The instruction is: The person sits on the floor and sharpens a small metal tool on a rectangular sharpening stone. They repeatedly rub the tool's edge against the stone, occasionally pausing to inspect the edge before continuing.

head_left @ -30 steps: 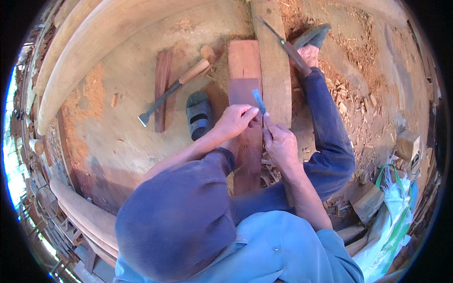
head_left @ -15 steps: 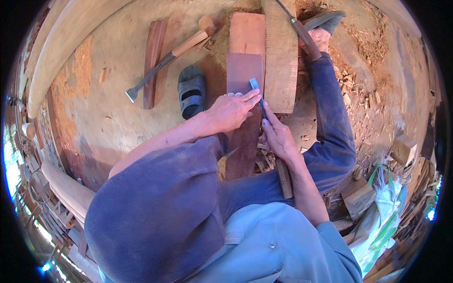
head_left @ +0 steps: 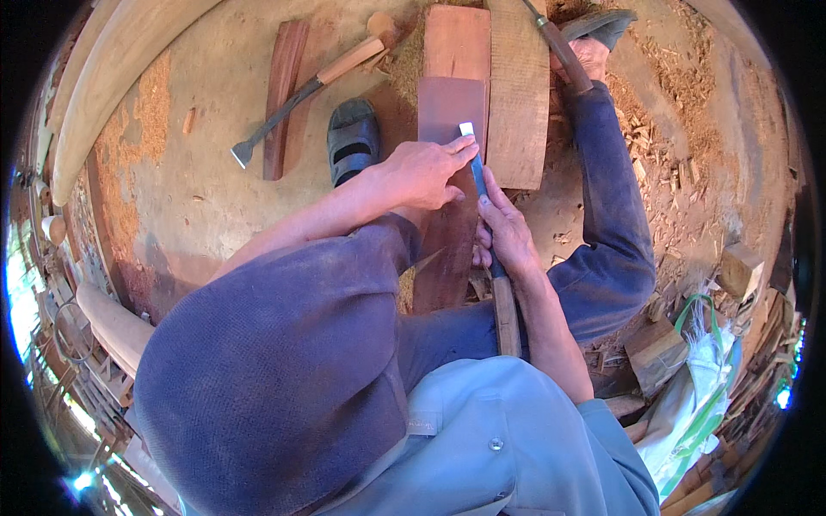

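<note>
A long chisel [head_left: 502, 297] with a wooden handle slants over the work in front of me, its bright tip pointing away. My left hand [head_left: 426, 172] lays its fingertips on the blade just behind that tip. Lower down, my right hand [head_left: 509, 232] is closed round the chisel's shank, and the handle runs back beside my right forearm. Beneath the tip is a smooth grey-brown slab [head_left: 449, 107] that looks like a whetstone, though I cannot tell whether the tip touches it. The slab sits along a reddish wooden board [head_left: 456, 43].
A pale plank [head_left: 519, 103] lies right of the board. A brown-handled tool [head_left: 564, 56] rests by my bare right foot [head_left: 592, 58]. To the left, a broad-bladed chisel [head_left: 288, 107] crosses a reddish wood strip [head_left: 281, 129], near my sandal [head_left: 353, 138]. Wood chips [head_left: 684, 172] litter the right side.
The chisel has tilted: its tip now catches the light, and its handle has swung left, away from my right forearm. Both hands stay on it. The view has shifted slightly.
</note>
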A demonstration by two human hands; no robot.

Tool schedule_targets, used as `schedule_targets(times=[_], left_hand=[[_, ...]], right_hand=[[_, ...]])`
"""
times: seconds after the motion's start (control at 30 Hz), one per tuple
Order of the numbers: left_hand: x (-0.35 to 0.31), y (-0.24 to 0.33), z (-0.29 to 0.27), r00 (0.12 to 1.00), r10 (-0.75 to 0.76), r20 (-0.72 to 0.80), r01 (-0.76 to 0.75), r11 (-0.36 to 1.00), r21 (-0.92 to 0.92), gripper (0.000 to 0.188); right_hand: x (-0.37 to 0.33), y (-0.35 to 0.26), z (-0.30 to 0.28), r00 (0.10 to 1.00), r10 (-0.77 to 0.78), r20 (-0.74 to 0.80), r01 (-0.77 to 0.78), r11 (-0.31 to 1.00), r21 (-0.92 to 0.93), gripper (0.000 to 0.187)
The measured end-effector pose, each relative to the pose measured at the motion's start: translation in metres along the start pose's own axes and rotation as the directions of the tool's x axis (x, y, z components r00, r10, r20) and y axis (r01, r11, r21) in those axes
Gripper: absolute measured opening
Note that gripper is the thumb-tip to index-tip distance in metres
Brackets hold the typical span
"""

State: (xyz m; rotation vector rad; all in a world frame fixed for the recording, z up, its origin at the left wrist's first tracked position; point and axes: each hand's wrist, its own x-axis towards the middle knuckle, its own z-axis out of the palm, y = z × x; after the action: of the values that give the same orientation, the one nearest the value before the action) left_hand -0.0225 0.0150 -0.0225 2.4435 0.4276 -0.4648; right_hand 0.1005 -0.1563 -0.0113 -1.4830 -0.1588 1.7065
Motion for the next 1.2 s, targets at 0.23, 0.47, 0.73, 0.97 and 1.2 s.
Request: schedule_targets(times=[0.23,0.47,0.73,0.97,1.2], left_hand=[[-0.010,0.000,0.010,0.990,0.141,0.009,-0.141,0.989,0.047,0.089],[0.037,-0.022,-0.042,0.998,0.034,0.060,-0.037,0.998,0.047,0.097],[-0.001,0.013,0.000,0.951,0.053,0.305,-0.091,0.990,0.111,0.102],[0.048,-0.041,-0.037,0.995,0.093,0.038,-0.094,0.995,0.035,0.104],[0.006,0.005,-0.004,0.958,0.092,0.270,-0.123,0.988,0.099,0.112]], right_hand=[[-0.017,0.011,-0.002,1.000,0.004,0.019,-0.003,0.997,-0.082,0.059],[0.031,-0.041,-0.005,0.996,-0.090,0.005,0.090,0.996,-0.024,0.058],[-0.021,0.006,-0.012,0.999,0.020,0.032,-0.015,0.988,-0.151,0.063],[0.045,-0.042,-0.015,0.992,-0.104,0.068,0.106,0.994,-0.027,0.062],[-0.010,0.017,-0.021,0.999,-0.024,0.036,0.028,0.993,-0.112,0.061]])
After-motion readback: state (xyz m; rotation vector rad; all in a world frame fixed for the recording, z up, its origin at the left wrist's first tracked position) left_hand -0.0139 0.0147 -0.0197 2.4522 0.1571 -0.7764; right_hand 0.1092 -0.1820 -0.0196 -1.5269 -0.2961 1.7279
